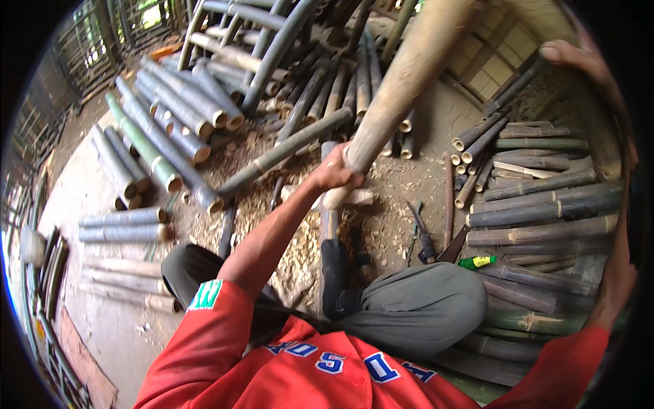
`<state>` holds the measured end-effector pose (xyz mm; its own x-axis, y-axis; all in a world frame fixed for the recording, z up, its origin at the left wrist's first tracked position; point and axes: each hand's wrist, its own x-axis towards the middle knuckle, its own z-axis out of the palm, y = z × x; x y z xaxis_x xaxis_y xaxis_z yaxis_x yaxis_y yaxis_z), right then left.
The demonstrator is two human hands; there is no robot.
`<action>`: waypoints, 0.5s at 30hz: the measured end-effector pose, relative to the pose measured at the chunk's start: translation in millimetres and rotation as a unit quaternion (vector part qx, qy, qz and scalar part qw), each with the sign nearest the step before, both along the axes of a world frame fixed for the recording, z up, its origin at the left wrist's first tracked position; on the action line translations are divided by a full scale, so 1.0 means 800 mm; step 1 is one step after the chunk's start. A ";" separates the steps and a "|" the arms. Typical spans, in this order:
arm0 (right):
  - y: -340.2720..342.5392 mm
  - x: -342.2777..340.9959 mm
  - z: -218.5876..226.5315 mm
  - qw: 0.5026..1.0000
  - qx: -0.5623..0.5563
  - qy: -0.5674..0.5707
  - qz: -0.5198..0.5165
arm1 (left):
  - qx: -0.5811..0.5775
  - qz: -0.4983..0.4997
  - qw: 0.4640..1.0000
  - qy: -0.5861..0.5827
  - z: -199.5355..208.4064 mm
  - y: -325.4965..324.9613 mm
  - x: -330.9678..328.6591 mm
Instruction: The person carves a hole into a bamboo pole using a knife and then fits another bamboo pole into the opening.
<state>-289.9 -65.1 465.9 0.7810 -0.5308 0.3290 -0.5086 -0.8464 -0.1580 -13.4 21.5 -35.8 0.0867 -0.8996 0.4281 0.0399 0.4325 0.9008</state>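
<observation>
My left hand (334, 169) is wrapped round the narrow lower end of a thick, pale wooden club (402, 88), which slants up toward the top of the view. At the upper right my right hand (575, 58) is raised, its thumb lying over a brown, bamboo-like pole (598, 126); the other fingers are mostly hidden behind it. Both pieces run out of view at the top. Below my left hand, between my legs, stands a grey-brown post (330, 221) with a black lower part. Pale wood chips (300, 238) cover the ground around it.
Cut bamboo tubes (177, 99) lie in piles at the left, and more bamboo lengths (545, 208) are stacked at the right. A bamboo ladder-like frame (262, 51) leans at the back. Near my right knee are a green bottle (477, 262) and a dark-handled curved blade (422, 235).
</observation>
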 end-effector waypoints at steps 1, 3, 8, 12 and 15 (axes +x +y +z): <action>-0.012 0.002 -0.024 0.998 0.038 -0.035 -0.031 | 0.009 0.010 1.000 -0.014 -0.008 0.005 0.012; 0.000 0.002 -0.035 0.986 0.079 -0.088 -0.119 | 0.036 -0.023 0.999 0.022 -0.007 0.000 -0.004; -0.017 0.015 -0.189 0.993 0.050 -0.070 -0.076 | 0.059 0.005 0.998 0.018 0.000 0.019 0.008; 0.004 -0.009 -0.389 0.956 0.209 -0.052 -0.199 | 0.063 -0.040 0.997 0.034 -0.013 0.038 0.049; 0.014 -0.070 -0.550 0.929 0.271 0.031 -0.252 | 0.025 -0.089 0.986 0.135 -0.040 0.052 0.089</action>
